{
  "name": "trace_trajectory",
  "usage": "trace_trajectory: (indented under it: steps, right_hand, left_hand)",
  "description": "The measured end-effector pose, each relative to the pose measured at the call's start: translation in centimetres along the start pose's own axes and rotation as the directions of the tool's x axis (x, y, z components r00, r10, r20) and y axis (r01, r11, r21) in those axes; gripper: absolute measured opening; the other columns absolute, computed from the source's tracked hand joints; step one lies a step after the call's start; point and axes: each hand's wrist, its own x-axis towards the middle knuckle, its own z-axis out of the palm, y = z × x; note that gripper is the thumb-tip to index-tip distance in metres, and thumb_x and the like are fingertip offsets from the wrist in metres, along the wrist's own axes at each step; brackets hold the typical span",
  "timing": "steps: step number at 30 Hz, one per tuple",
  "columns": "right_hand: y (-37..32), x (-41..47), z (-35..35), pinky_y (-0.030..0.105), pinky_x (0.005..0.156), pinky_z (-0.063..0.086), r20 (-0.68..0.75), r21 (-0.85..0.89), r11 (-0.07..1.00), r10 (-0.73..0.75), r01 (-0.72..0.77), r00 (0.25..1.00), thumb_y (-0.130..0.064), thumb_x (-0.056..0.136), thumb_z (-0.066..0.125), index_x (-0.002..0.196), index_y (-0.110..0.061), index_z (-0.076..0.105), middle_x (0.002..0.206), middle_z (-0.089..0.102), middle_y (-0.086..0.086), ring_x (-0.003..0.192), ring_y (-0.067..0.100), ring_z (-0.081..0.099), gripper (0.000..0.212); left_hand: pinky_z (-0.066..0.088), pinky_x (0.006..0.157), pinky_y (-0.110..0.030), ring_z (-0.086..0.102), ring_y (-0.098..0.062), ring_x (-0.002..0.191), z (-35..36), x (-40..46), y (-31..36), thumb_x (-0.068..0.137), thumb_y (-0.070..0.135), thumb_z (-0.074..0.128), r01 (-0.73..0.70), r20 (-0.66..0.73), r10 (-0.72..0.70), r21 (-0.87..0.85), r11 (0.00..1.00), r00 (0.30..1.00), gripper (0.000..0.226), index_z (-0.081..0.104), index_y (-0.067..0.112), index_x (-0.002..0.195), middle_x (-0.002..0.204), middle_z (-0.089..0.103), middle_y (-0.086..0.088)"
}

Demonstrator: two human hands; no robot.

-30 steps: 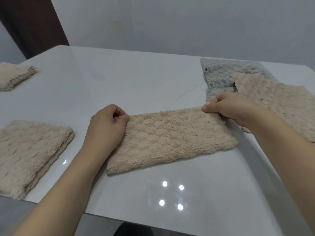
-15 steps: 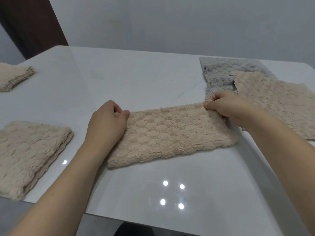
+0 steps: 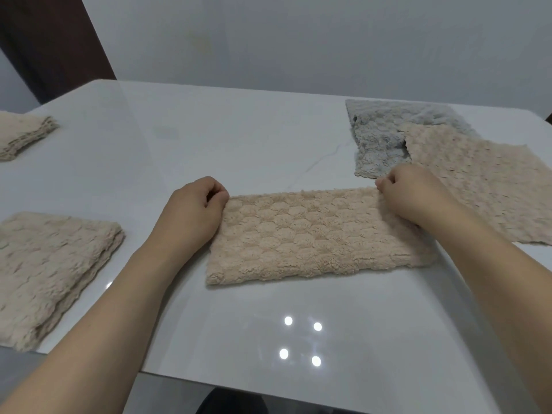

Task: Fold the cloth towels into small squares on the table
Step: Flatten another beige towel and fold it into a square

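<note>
Pinching the far corners of a half-folded beige towel point(image 3: 316, 237) on the table point(image 3: 239, 138), the left hand point(image 3: 191, 210) and right hand point(image 3: 418, 198) hold opposite ends; its long axis runs left-right between them, suiting an end-to-end fold.

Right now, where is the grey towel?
The grey towel lies flat at the table's far right, partly under an unfolded beige towel, just beyond the right hand.
</note>
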Motion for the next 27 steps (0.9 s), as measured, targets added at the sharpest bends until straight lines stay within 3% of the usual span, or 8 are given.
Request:
trace_trajectory:
  steps: [3, 5, 8, 11, 14, 17, 24, 27]
  right_hand:
    - [-0.7, -0.8, 0.3, 0.033, 0.065, 0.033, -0.147, -0.145, 0.988, -0.076, 0.054, 0.986, -0.017, 0.096, 0.047, 0.090, -0.004, 0.054, 0.095, 0.060, 0.021, 0.090, 0.035, 0.056, 0.016]
    - [-1.7, -1.8, 0.6, 0.038, 0.070, 0.039, -0.299, -0.157, 0.976, -0.195, 0.153, 0.934, -0.013, 0.093, 0.046, 0.100, -0.002, 0.057, 0.101, 0.058, 0.020, 0.092, 0.037, 0.055, 0.017]
    - [-4.0, -4.3, 2.0, 0.045, 0.089, 0.041, -0.400, -0.019, 0.914, -0.378, 0.405, 0.835, -0.016, 0.095, 0.043, 0.116, -0.001, 0.058, 0.114, 0.059, 0.019, 0.104, 0.037, 0.054, 0.031]
    - [-5.7, -5.9, 3.8, 0.042, 0.111, 0.029, -0.193, 0.060, 0.892, -0.430, 0.448, 0.882, -0.031, 0.098, 0.029, 0.138, -0.009, 0.047, 0.144, 0.046, 0.012, 0.133, 0.027, 0.040, 0.050]
    - [-4.9, -5.8, 5.1, 0.040, 0.120, 0.005, 0.050, -0.052, 0.923, -0.378, 0.381, 0.924, -0.040, 0.102, 0.019, 0.152, -0.023, 0.023, 0.160, 0.019, -0.002, 0.147, 0.015, 0.014, 0.053]
    - [-3.4, -5.5, 4.6, 0.037, 0.120, -0.002, 0.103, -0.081, 0.934, -0.339, 0.347, 0.935, -0.042, 0.103, 0.017, 0.155, -0.025, 0.012, 0.162, 0.008, -0.006, 0.148, 0.012, 0.003, 0.055]
    - [-1.2, -5.5, 3.8, 0.038, 0.120, -0.002, 0.137, -0.083, 0.964, -0.240, 0.252, 0.961, -0.042, 0.102, 0.014, 0.155, -0.022, 0.008, 0.162, 0.002, -0.007, 0.148, 0.011, -0.002, 0.057]
    - [-1.2, -5.4, 3.9, 0.039, 0.120, -0.001, 0.125, -0.093, 0.961, -0.250, 0.262, 0.960, -0.041, 0.102, 0.014, 0.155, -0.021, 0.009, 0.162, 0.004, -0.006, 0.148, 0.012, -0.001, 0.057]
  left_hand:
    - [0.043, 0.070, -0.025, 0.058, -0.019, 0.089, 0.3, 0.6, 0.3, 0.099, 0.021, 0.048, 0.013, 0.010, -0.014, 0.091, 0.996, 1.000, 0.015, 0.061, 0.019, 0.093, 0.090, 0.064, 0.006]
    - [0.044, 0.084, -0.040, 0.054, -0.031, 0.102, 0.1, 0.7, 1.3, 0.098, 0.014, 0.044, 0.007, -0.108, 0.017, 0.214, 0.977, 0.994, 0.019, 0.061, 0.012, 0.105, 0.105, 0.063, -0.007]
    - [0.039, 0.097, -0.040, 0.050, -0.032, 0.113, 1.1, -0.9, 5.0, 0.096, 0.004, 0.040, -0.069, -0.246, 0.084, 0.070, 0.995, 0.966, 0.030, 0.059, 0.006, 0.119, 0.121, 0.057, -0.015]
    - [0.039, 0.102, -0.037, 0.053, -0.028, 0.117, 4.1, -3.9, 7.8, 0.099, 0.009, 0.039, -0.196, -0.110, 0.191, -0.036, 0.980, 0.975, 0.034, 0.055, 0.004, 0.129, 0.128, 0.056, -0.013]
    - [0.020, 0.119, -0.043, 0.031, -0.025, 0.144, 6.2, -4.9, 7.1, 0.104, 0.031, 0.025, -0.227, 0.143, 0.194, 0.267, 0.936, 0.970, 0.049, 0.037, 0.013, 0.148, 0.154, 0.039, -0.005]
    - [-0.001, 0.123, -0.040, 0.001, -0.017, 0.153, 5.3, -4.4, 5.5, 0.104, 0.046, 0.013, -0.222, 0.276, 0.115, 0.397, 0.891, 0.954, 0.060, 0.011, 0.020, 0.158, 0.166, 0.006, 0.002]
    - [-0.007, 0.122, -0.044, -0.005, -0.019, 0.153, 2.0, -4.1, 3.6, 0.103, 0.047, 0.010, -0.095, 0.279, -0.075, 0.548, 0.831, 0.957, 0.065, 0.005, 0.015, 0.158, 0.167, 0.001, -0.001]
    - [-0.007, 0.122, -0.046, -0.001, -0.024, 0.153, 4.0, -3.9, 7.3, 0.104, 0.044, 0.013, -0.180, 0.228, 0.073, 0.495, 0.850, 0.971, 0.064, 0.010, 0.011, 0.158, 0.166, 0.006, -0.005]
